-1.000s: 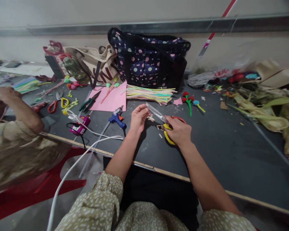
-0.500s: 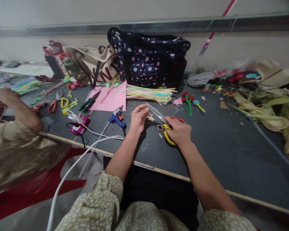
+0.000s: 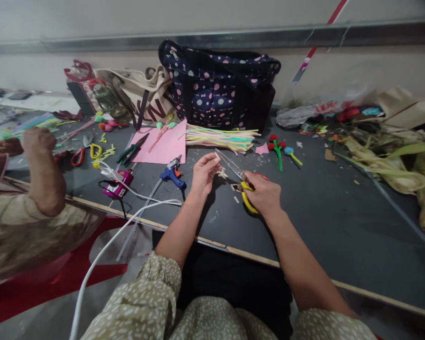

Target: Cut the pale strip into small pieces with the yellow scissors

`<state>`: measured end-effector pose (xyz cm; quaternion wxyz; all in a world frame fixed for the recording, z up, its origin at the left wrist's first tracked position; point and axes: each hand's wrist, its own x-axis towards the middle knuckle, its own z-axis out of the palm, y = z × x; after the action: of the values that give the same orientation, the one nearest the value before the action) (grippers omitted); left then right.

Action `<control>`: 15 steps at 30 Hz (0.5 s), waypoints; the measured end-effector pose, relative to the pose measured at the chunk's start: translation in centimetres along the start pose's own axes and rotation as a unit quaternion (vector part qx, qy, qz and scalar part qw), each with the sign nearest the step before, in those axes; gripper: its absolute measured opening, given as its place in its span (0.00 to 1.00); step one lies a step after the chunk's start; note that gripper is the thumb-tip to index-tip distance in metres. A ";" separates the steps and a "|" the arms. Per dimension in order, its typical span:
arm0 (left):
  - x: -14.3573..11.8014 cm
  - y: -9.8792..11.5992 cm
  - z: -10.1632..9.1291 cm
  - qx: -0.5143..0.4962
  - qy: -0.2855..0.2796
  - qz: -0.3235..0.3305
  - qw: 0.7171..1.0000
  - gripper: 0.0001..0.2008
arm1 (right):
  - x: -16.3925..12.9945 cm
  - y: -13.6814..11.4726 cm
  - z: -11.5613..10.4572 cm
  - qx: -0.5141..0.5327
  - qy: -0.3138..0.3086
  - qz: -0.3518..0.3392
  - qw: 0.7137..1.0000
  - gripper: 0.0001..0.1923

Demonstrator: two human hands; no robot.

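My right hand (image 3: 265,192) grips a pair of scissors (image 3: 248,202) with yellow and red handles, its blades pointing up and left. At the blade tips, my left hand (image 3: 204,174) pinches a small pale piece (image 3: 217,157) between thumb and fingertips; its material is too small to make out. Below the blades lie several pale snippets (image 3: 222,174) on the dark table (image 3: 326,212). A blue glue gun (image 3: 171,174) rests left of my left hand.
Pliers (image 3: 132,150) lie by a pink sheet (image 3: 156,153). Behind are a bundle of pastel stems (image 3: 219,139) and a dotted bag (image 3: 216,89). A white cable (image 3: 106,241) crosses the front edge from a purple power strip (image 3: 118,184). At left, a co-worker's arm (image 3: 46,174) reaches over the table.
The scissors' blades look spread a little further apart, and less of the red handle shows. My hands stay in nearly the same place. The co-worker's arms have shifted.
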<state>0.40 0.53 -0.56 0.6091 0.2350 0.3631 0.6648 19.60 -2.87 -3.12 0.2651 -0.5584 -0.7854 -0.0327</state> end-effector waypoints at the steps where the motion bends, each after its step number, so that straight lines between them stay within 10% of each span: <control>1: 0.0 0.0 0.0 0.001 -0.001 -0.001 1.000 0.14 | 0.0 0.1 0.0 0.010 -0.002 0.007 1.000 0.17; 15: 0.3 0.2 -0.4 -0.029 0.015 -0.016 0.999 0.15 | 0.2 0.5 -0.2 0.014 -0.009 0.015 1.000 0.21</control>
<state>-0.08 0.78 -0.76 0.6205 0.2015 0.3560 0.6691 20.06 -2.63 -3.01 0.2663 -0.5671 -0.7793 -0.0132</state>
